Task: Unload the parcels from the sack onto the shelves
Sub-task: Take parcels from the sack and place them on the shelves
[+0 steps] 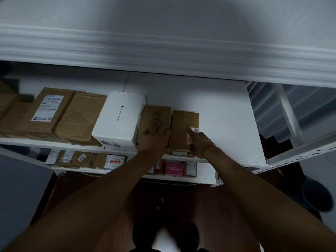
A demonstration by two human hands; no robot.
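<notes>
A small brown cardboard parcel (182,124) with a barcode label stands on the white shelf (227,124), at the right end of a row of parcels. My right hand (199,144) holds its front right corner, thumb on top. My left hand (154,140) lies with spread fingers on the neighbouring brown box marked ELLINE (156,115), at the gap between the two boxes. The sack is not in view.
Left along the shelf stand a white box (118,117) and two larger brown parcels (81,117) (45,110). The lower shelf (205,171) holds several small parcels, one pink (174,169). Another shelf board (163,51) hangs overhead. A dark bucket (317,195) stands on the floor at right.
</notes>
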